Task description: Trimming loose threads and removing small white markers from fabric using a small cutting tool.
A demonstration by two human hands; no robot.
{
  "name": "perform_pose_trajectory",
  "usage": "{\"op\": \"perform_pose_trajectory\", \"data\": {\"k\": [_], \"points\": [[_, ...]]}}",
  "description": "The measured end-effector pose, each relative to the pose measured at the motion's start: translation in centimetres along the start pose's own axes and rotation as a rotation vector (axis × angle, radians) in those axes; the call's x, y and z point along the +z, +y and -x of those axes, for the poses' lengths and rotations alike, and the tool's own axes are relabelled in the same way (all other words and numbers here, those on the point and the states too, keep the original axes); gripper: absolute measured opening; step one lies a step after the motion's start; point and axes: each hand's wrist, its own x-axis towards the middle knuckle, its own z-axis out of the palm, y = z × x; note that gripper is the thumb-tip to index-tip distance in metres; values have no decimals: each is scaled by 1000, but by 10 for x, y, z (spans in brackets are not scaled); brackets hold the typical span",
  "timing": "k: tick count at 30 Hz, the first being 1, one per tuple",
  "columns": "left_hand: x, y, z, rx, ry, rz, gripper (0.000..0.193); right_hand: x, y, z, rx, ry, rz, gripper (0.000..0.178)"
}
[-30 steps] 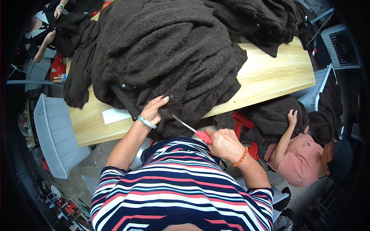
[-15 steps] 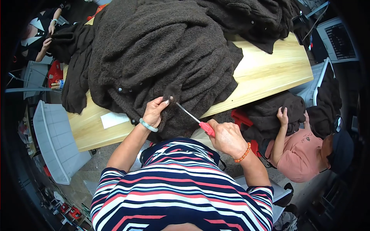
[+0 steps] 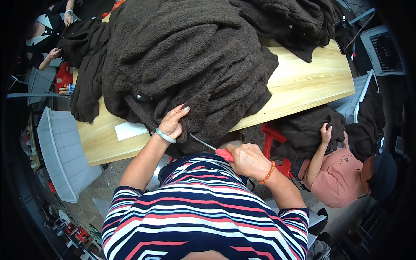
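A big dark brown knit garment (image 3: 173, 56) lies heaped and creased on the wooden table, its near edge hanging toward me. My left hand (image 3: 172, 123), with a pale green bangle at the wrist, is closed on a fold of it at that near edge. In my right hand (image 3: 251, 160) is a red-handled tool (image 3: 224, 154) with a thin metal shaft. Its tip lies against the fabric just below my left fingers; the exact shape of the tip is too small to tell. Small shiny buttons (image 3: 138, 97) show on the garment left of my left hand.
White paper (image 3: 130, 131) lies on the table (image 3: 303, 82) left of my left hand. A translucent bin (image 3: 65, 156) stands at the left. Right, a seated person in pink (image 3: 336, 177) handles dark fabric near a red stool (image 3: 271, 138). Another person's hands (image 3: 54, 53) hold fabric at far left.
The tool's tip has moved down and left from beside my left fingertips, and my right hand has come slightly lower and left. My left fingers have shifted a little up on the fabric.
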Motion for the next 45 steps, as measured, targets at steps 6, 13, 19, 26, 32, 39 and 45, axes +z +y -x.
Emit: {"op": "perform_pose_trajectory", "data": {"k": [6, 13, 19, 26, 32, 39, 45], "points": [[-5, 3, -2, -75, -30, 157, 29, -10, -2, -5, 78, 62, 8, 16], [-7, -1, -1, -19, 60, 76, 30, -8, -1, -9, 78, 81, -13, 16], [11, 3, 46, 181, 59, -731, 36, -2, 12, 1, 96, 175, -64, 15], [-43, -19, 50, 122, 119, -530, 20, -5, 11, 6, 127, 137, -80, 23], [-19, 4, 51, -37, 109, -191, 16, -6, -11, 5, -32, 40, -28, 16], [-33, -9, 47, -23, 46, -296, 13, -3, -13, -9, -22, 78, 3, 14], [-32, -4, 48, -48, 108, -147, 12, 5, -10, -13, -2, 66, 33, 17]]}}
